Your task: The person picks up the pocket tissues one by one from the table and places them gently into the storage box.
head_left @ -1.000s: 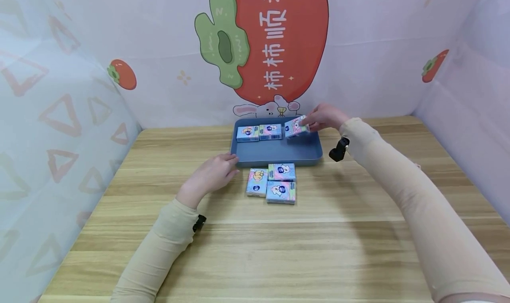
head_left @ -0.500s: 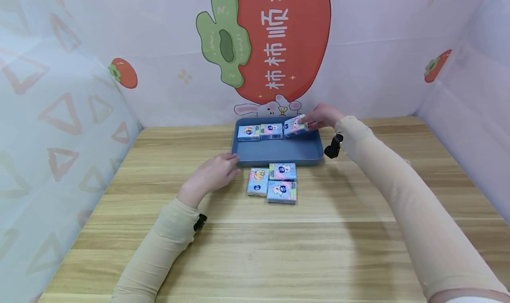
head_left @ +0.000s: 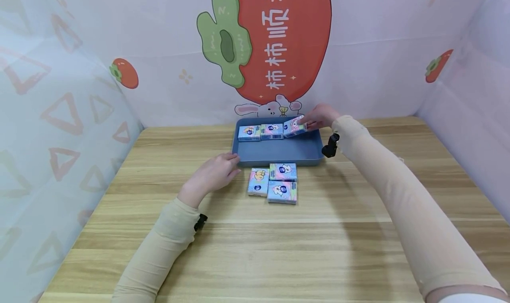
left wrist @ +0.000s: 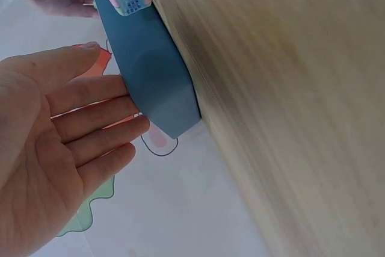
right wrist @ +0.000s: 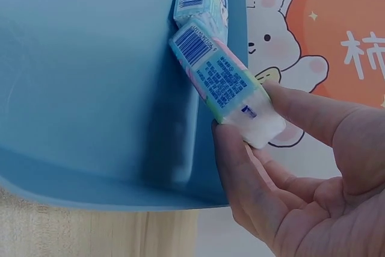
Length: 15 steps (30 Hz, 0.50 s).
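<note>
Since the earliest frame, the person's right hand (head_left: 322, 116) has shifted a little to the left, and the pinched packet (head_left: 292, 127) with it, so that the narrow gap beside its neighbour has closed; the left hand (head_left: 213, 172) keeps its place. On the right hand, the thumb and fingers are drawn close together around one end of the pinched packet, gripping its pale, folded tip. That packet slants out of line at the back right of the blue tray (head_left: 279, 151), its far end against the middle packet (head_left: 272, 131) and its gripped end apparently raised. Barcode and small print show on its side in the right wrist view. The left hand's fingers are extended and hold nothing; their tips rest against the outside of the tray's left wall.

Next along the back of the tray, the middle packet and the left packet (head_left: 249, 133) lie flat, end to end. Just in front of the tray, three more packets sit together on the wooden table (head_left: 255, 254): an upright-turned packet (head_left: 258, 182) on the left, and beside it an upper packet (head_left: 283, 172) and a lower packet (head_left: 282, 192), one in front of the other. Beige sleeves (head_left: 398, 188) cover both forearms. Behind the tray hangs a pale backdrop (head_left: 159, 99) printed with a large red fruit (head_left: 295, 42) and a white rabbit (head_left: 271, 109).
</note>
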{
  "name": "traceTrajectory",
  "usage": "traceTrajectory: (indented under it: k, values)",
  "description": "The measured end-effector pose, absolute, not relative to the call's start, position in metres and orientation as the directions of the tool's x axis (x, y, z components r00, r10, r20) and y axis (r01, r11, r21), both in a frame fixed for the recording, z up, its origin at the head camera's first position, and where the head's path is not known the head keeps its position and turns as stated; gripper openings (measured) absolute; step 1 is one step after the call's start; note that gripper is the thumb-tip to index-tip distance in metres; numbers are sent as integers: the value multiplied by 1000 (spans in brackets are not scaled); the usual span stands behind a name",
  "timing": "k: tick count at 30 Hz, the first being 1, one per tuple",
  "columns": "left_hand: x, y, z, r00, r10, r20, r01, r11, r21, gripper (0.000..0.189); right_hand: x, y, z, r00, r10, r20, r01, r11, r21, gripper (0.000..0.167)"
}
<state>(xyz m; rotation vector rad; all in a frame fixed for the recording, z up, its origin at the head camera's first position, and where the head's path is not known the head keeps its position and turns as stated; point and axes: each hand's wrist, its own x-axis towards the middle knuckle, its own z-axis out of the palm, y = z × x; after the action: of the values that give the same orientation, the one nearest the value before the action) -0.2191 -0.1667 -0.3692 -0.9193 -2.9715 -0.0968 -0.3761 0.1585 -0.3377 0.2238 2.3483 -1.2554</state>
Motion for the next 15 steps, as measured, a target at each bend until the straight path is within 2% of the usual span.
traceTrajectory:
  k: [15]
  values:
    - [-220,-167,-369,-811,581,67,584,811,35,40,-370,156,-334,-878,-83,-472,331,607,-722,49]
